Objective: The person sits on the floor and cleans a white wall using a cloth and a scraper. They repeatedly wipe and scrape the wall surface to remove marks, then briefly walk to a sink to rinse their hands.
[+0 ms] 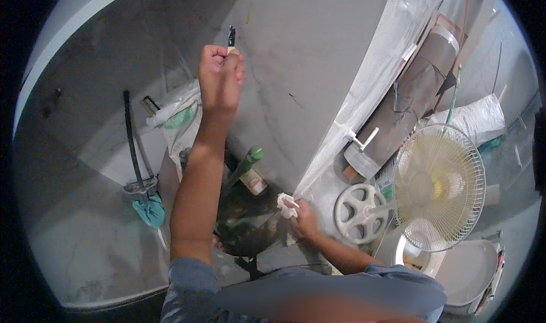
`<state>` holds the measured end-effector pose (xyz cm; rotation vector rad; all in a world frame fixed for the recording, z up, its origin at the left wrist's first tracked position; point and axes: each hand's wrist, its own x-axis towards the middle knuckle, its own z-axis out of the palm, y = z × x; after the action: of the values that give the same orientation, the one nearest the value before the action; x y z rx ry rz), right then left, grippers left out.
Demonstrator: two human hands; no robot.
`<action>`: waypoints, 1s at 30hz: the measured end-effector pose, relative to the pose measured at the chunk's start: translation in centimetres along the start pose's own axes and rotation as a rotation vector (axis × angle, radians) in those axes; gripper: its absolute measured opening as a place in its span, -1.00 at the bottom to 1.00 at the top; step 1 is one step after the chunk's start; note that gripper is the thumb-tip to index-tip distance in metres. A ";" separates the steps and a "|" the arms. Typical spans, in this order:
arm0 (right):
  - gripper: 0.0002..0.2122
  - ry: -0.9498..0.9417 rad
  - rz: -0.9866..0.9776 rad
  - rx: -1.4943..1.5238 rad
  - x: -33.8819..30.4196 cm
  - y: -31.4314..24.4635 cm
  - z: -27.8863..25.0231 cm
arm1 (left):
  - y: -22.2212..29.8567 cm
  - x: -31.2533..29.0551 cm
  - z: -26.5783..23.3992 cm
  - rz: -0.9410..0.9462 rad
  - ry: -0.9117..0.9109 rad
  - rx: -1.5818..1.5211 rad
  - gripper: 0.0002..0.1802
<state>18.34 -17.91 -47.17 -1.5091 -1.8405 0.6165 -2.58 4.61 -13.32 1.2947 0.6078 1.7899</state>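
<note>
Left hand [220, 75] raised against the grey slab [307, 56], fingers clenched around a small dark-tipped tool [231, 38] that sticks up out of the fist; tool tip lies on or just off the slab face, cannot tell which. Right hand [304, 220] low at the slab's lower corner, fingers grasping a crumpled white rag [286, 205] pressed to that corner. Containers: a green-capped bottle [250, 166] stands tilted just beside the left forearm, contents not visible; a white sack [179, 115] leans at the slab's left edge, open top showing green material; a second white sack [475, 115] lies toward the right edge of view; a white basin [472, 269] sits at lower right, inside mostly hidden. Floor pale, marbled. Clear plastic sheet [375, 78] hangs along the slab's right edge, a brown roll [406, 104] leaning behind it. White fan [438, 186] stands just right of the right hand. Teal cloth [151, 210] lies at the foot of a black hose [132, 141]. Dark clutter under the left forearm is hard to make out.
</note>
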 end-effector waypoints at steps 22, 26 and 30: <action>-0.51 -0.084 0.019 0.053 -0.1 1.1 -2.5 | 0.1 -2.5 10.0 -0.008 0.615 -0.218 -0.61; -0.50 -0.060 -0.006 0.115 -0.5 2.6 -2.7 | -1.5 -0.6 7.9 0.032 0.503 -0.246 -0.72; -0.47 -0.057 -0.029 0.119 -0.2 2.7 -3.0 | -2.0 0.2 7.3 -0.004 0.520 -0.269 -0.71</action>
<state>22.34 -17.71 -47.16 -1.3978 -1.8314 0.7479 4.83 5.28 -12.14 0.6454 0.6157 2.1342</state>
